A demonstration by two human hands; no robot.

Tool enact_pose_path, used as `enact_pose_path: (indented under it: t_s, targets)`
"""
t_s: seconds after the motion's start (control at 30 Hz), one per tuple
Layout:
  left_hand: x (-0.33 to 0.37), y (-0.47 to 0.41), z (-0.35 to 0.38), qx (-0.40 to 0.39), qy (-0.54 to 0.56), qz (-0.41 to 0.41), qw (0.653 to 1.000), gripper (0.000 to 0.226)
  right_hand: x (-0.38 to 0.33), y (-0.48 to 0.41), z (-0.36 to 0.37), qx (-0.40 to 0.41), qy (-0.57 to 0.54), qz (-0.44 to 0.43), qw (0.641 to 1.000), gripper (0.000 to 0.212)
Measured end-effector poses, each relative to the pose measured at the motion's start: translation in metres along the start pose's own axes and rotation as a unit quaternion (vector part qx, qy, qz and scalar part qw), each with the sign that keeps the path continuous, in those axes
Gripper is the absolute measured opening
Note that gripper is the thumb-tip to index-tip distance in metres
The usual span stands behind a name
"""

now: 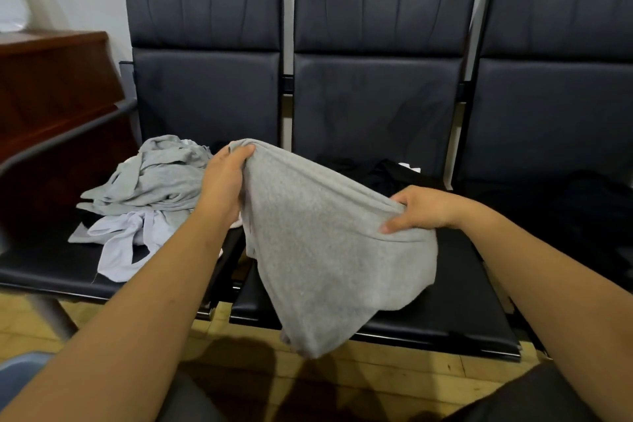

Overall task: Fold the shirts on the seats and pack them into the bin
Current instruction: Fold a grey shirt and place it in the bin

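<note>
Grey shirt [329, 250] is held up over the front edge of the middle seat [445, 301], its lower part sagging toward the floor. Left hand [224, 178] is closed on the far-left top corner; right hand [421, 211] pinches the top edge nearer and right. Fabric looks soft, light and limp, so it won't hold shape; best gripped at corners or seams. More shirts: crumpled grey-and-white pile [144, 195] on the left seat, dark ones [383, 175] behind. No bin in view.
</note>
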State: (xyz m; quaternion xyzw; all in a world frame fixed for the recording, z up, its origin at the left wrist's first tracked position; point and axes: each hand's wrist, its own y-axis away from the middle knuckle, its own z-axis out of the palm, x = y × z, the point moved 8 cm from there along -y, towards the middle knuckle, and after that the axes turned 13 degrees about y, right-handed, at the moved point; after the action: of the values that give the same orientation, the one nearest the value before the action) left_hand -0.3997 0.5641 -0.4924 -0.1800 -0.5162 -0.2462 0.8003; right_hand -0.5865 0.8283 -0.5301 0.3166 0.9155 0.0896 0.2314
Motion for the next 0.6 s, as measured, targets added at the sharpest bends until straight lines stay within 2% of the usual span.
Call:
enact_pose_path:
  t_s: [0.1,0.2,0.33,0.43,0.53,0.6]
  targets:
    - [0.013,-0.002,0.005,-0.004,-0.057,0.025,0.998,0.01,0.007,0.0,-0.018,0.013,0.091,0.04,0.995,0.021]
    - [0.042,-0.002,0.009,0.019,-0.049,0.06,0.997,0.008,0.006,0.013,-0.068,0.113,0.141,0.065,0.981,0.018]
    - [0.094,-0.006,0.014,0.039,-0.068,0.109,0.991,0.01,-0.001,0.042,-0.133,0.271,0.083,0.039,0.958,0.019]
    - [0.119,-0.004,0.019,0.032,-0.109,0.12,0.986,0.01,-0.001,0.056,-0.155,0.304,0.087,0.036,0.948,0.019]
    - [0.13,-0.002,0.021,0.012,-0.15,0.119,0.981,0.005,0.012,0.067,-0.168,0.342,0.03,0.06,0.937,0.017]
    - [0.133,0.001,0.02,0.004,-0.173,0.121,0.977,0.012,0.02,0.073,-0.174,0.372,-0.011,0.075,0.925,0.013]
